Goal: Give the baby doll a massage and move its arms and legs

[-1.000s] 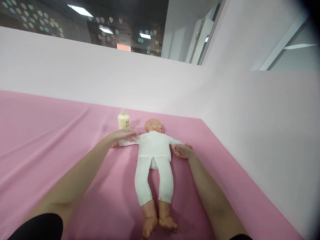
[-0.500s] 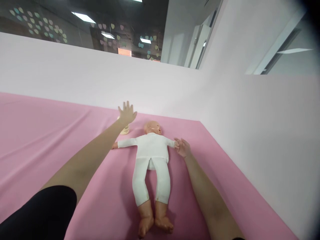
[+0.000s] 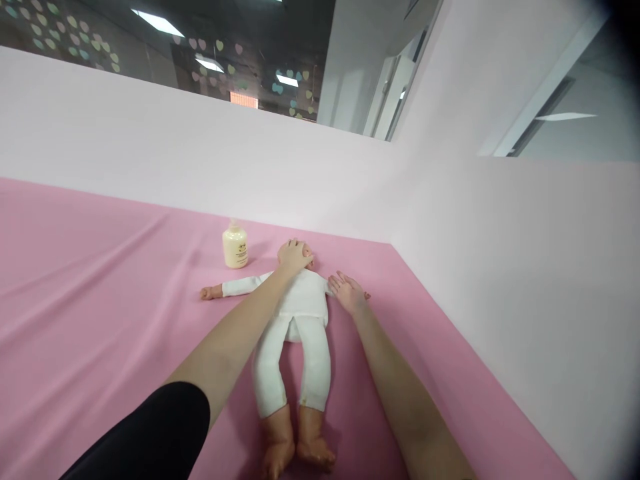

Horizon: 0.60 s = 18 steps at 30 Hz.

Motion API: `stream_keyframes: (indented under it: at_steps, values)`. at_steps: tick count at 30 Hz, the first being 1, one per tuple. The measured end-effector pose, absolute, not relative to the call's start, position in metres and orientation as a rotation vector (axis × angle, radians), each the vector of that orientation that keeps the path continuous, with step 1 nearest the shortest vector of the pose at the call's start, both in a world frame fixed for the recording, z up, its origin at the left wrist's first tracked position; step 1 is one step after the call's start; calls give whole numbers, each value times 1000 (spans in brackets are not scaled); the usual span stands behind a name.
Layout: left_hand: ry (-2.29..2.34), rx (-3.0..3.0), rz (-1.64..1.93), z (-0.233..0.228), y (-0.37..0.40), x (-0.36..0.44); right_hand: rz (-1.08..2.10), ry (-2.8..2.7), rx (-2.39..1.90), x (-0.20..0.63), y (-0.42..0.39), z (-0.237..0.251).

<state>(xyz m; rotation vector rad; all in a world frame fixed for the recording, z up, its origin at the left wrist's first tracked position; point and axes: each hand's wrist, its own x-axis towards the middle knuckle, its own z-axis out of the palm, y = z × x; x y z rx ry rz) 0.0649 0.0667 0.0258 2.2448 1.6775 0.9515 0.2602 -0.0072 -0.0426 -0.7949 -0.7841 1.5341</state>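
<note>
Doll (image 3: 300, 313) lies face-up on the pink sheet (image 3: 100, 280), arms spread, in a white suit. Left hand (image 3: 294, 255) rests flat on its head, fingers (image 3: 300, 247) together and covering the face. Right hand (image 3: 345, 293) lies open, palm down, on the doll's arm. Bottle (image 3: 235, 245) stands just left of the left-hand fingers.

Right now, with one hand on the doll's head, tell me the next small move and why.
Probably lift the left hand slightly off the doll: it covers the head, hiding the face. The right hand lies flat on the doll's arm, already steadying it on the pink sheet, and the bottle stands apart, out of the way.
</note>
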Motion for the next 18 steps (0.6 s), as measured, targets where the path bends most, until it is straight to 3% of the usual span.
stream_keyframes:
  at_steps: [8, 13, 18]
  values:
    - [1382, 1985, 1352, -9, 69, 30, 1143, -1007, -946, 214, 0, -48]
    - [1268, 1988, 1390, -15, 71, 25, 927, -1351, -948, 179, 20, -19]
    - [1181, 2052, 1349, -17, 82, 22, 937, -1506, -863, 157, 54, -3]
